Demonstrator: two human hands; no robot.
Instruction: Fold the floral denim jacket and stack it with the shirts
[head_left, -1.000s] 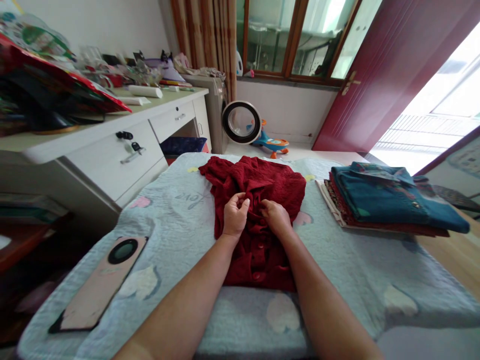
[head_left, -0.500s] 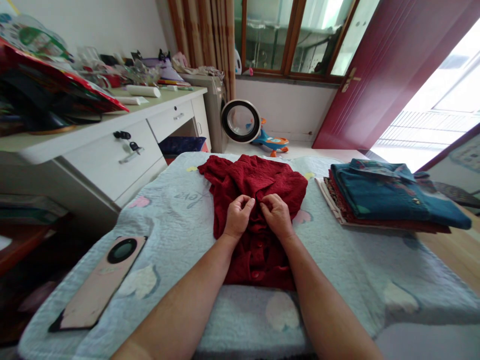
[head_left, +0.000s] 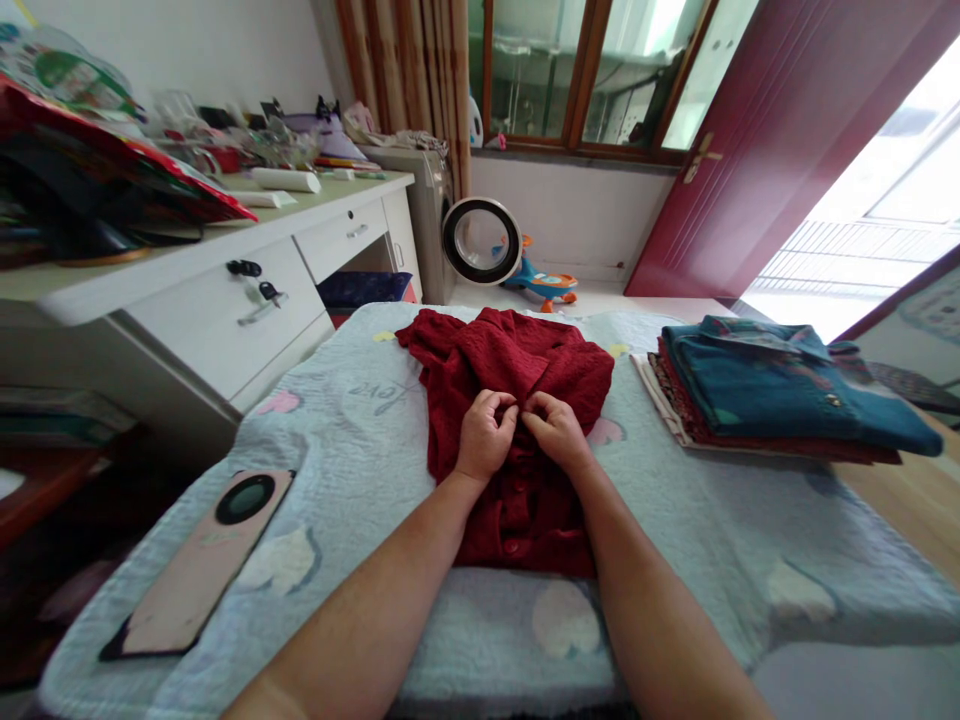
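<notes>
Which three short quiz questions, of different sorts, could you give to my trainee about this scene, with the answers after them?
1. Multiple choice: what do the fingers of the left hand and the right hand pinch?
A) the brown curtain
B) the red garment
C) the door handle

2. True or false: the phone lies on the pale blue blanket, to the left of the red garment, camera side up.

3. Fill in the missing word: beyond the blanket, the round door of the washing machine stands ____.

Key: 1. B; 2. true; 3. open.
</notes>
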